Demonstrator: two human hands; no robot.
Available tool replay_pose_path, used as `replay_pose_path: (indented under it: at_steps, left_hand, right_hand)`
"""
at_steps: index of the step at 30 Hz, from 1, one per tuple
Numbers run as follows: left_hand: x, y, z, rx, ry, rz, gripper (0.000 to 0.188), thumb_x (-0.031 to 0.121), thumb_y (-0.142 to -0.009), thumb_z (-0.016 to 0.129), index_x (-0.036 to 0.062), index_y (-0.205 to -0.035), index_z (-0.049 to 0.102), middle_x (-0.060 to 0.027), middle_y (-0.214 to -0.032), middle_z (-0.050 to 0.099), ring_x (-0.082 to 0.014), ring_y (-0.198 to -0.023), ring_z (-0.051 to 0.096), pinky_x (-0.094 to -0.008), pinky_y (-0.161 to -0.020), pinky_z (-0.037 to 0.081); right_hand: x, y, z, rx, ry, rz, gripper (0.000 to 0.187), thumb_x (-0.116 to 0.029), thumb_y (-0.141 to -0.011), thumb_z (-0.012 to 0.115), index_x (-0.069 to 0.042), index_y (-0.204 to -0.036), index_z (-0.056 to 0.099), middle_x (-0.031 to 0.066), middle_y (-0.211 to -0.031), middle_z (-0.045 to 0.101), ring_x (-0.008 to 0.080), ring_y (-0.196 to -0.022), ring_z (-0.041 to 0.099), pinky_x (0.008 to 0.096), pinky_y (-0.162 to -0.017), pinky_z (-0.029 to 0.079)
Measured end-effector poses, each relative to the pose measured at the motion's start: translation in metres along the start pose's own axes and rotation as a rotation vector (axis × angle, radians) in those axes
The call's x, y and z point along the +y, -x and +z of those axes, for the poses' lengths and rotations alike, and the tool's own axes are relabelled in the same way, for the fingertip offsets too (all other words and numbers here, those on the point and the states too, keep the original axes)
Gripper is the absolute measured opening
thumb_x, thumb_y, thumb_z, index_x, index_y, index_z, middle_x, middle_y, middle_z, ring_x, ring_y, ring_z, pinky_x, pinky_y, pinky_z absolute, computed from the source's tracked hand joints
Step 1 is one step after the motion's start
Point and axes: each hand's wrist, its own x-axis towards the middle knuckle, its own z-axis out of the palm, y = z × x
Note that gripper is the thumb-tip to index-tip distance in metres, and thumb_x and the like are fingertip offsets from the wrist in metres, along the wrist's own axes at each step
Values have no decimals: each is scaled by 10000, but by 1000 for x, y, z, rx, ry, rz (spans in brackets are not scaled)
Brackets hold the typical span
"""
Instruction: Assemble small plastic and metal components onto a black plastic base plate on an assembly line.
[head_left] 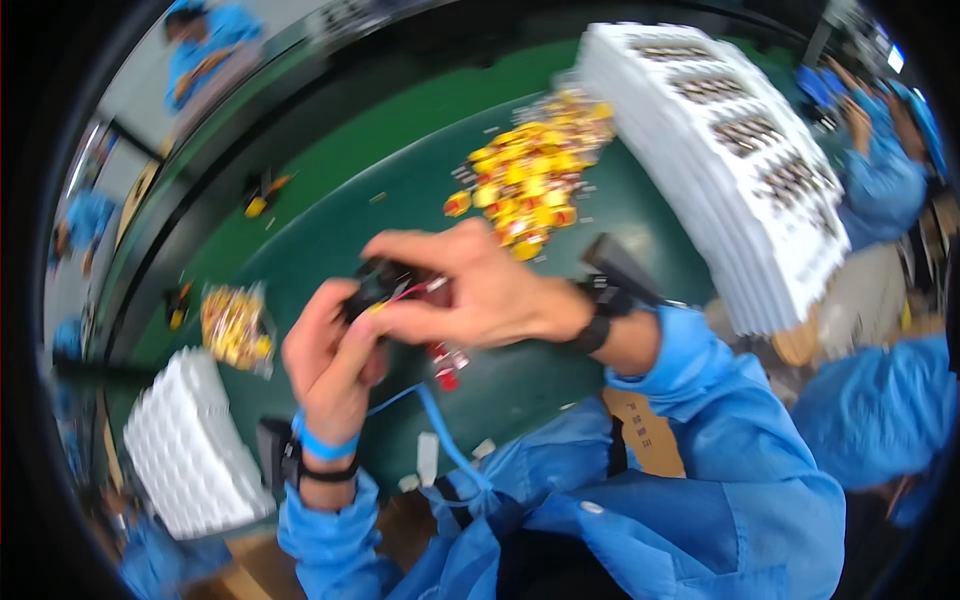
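Note:
Above the green table (400,190), both of my hands hold a small black part (378,283) with a thin red wire, its exact kind blurred and partly covered by fingers. My left hand (335,345) grips it from the left, fingers bent around its lower side. From the right, my right hand (480,290) pinches at the part and wire between thumb and fingers. Small red pieces (446,375) in clear wrapping lie on the table just below the hands. A heap of small yellow and red parts (530,175) is spread beyond my right hand.
A tall stack of white foam trays (690,200) holding metal parts stands at right. To the left are a clear bag of yellow parts (237,325) and more white trays (190,450). A blue cord (440,420) runs from my left wrist strap. Co-workers in blue sit around.

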Motion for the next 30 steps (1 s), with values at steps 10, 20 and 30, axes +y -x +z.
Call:
replay_pose_path:
  at_steps: [10,20,30]
  left_hand:
    - [-9,-4,-3,-150,262,86,316,288,-1026,461,1,-1145,520,-83,-735,572,-134,-473,483,-280,-379,421]
    - [-15,-9,-22,-82,343,-127,180,166,-948,564,20,-1027,494,-53,-634,489,-122,-411,442,-245,-339,373]
    - [-5,-7,2,20,182,-185,198,110,-889,556,25,-1064,527,-54,-725,552,-118,-434,475,-268,-350,416]
  right_hand:
    - [-16,6,-6,158,-108,47,468,-255,-728,806,21,-1063,632,94,-745,676,155,-579,622,271,-551,497]
    - [-66,55,-40,200,403,-118,388,-84,-743,655,17,-1114,605,139,-845,623,335,-775,646,423,-679,534]
    - [-100,120,-386,85,1587,939,309,-243,-806,719,28,-940,653,204,-857,693,336,-693,701,423,-601,573]
